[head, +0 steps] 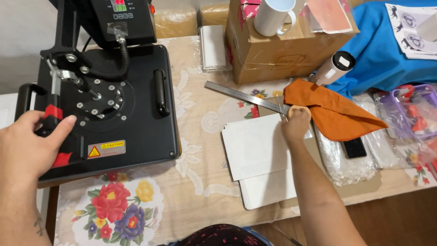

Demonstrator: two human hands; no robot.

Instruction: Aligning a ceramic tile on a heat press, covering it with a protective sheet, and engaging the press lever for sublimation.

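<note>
On the left of the table, the left hand (27, 146) closes its grip on the red-and-black lever handle (51, 119) of the black flat heat press (114, 109). Right of it, the right hand (296, 122) rests on stacked white paper sheets (257, 148), its grip around a small tan object (298, 110), beside the long steel ruler (243, 96) and folded orange cloth (332, 111).

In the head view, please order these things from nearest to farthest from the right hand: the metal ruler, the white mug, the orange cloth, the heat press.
From the right hand:
1. orange cloth, touching it at the fingers.
2. metal ruler, just above-left; nearly as close.
3. white mug, far behind, on the cardboard box.
4. heat press, across the table, by the left hand.
</note>
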